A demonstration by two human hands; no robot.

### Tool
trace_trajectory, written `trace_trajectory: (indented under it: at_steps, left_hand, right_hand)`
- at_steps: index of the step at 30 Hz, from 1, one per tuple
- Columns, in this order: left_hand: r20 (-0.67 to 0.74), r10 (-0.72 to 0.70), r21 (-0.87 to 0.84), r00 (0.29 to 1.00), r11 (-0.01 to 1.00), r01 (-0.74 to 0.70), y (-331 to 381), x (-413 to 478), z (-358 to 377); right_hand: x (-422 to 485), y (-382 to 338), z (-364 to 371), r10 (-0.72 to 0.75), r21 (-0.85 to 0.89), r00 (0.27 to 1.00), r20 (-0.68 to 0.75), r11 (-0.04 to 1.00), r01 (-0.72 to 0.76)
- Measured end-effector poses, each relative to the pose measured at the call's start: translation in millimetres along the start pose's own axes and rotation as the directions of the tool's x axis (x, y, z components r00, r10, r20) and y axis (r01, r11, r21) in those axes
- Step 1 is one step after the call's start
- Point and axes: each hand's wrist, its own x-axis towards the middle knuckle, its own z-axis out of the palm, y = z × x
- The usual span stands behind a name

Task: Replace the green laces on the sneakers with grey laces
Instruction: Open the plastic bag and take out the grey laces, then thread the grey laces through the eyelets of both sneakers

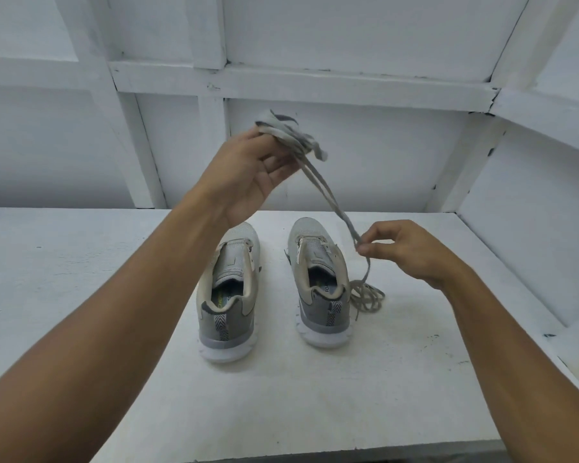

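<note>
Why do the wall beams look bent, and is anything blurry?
Head view: the wide-angle lens bows the wall beams; light is soft and even, with faint shadows by the sneakers; the grey laces in the left hand look slightly blurred.

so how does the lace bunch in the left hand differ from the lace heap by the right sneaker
The lace bunch is held aloft by the left hand; the lace heap lies on the table beside the right sneaker. The bunch is tightly wadded; the heap is loose, open loops. Both are flat lace; strands pinched by the right hand seem to join them.
</note>
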Motion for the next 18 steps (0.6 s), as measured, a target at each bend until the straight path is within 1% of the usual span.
trace_trajectory:
  at_steps: [3,6,8,10,12,14,16,18]
  left_hand:
    - [-0.125,-0.029,-0.140,0.992,0.990,0.011,6,2,-8]
    - [-0.195,-0.059,-0.138,0.979,0.990,0.032,5,4,-14]
    - [-0.233,-0.070,-0.130,0.970,0.991,0.040,3,5,-16]
    - [-0.261,-0.082,-0.134,0.962,0.990,0.048,1,5,-18]
    - [-0.270,-0.091,-0.159,0.959,0.986,0.048,1,5,-21]
    - [-0.279,-0.090,-0.167,0.956,0.985,0.044,2,6,-23]
    - [-0.286,-0.088,-0.171,0.954,0.984,0.039,2,7,-24]
    - [-0.282,-0.100,-0.176,0.954,0.983,0.051,1,7,-22]
  right_hand:
    - [-3,17,-17,0.048,-0.020,0.995,-0.086,0.999,-0.050]
    - [-3,35,-34,0.079,-0.086,0.980,-0.184,0.992,-0.096]
    - [-3,46,-41,0.108,-0.156,0.975,-0.196,0.978,-0.140]
    - [-2,56,-46,0.135,-0.178,0.966,-0.221,0.968,-0.176]
    - [-3,63,-49,0.150,-0.095,0.951,-0.269,0.979,-0.181]
    - [-4,66,-53,0.177,0.090,0.910,-0.374,0.984,-0.155]
    - [-5,64,-53,0.210,0.265,0.867,-0.452,0.960,-0.095]
    - [-4,61,-51,0.204,0.309,0.859,-0.470,0.949,-0.057]
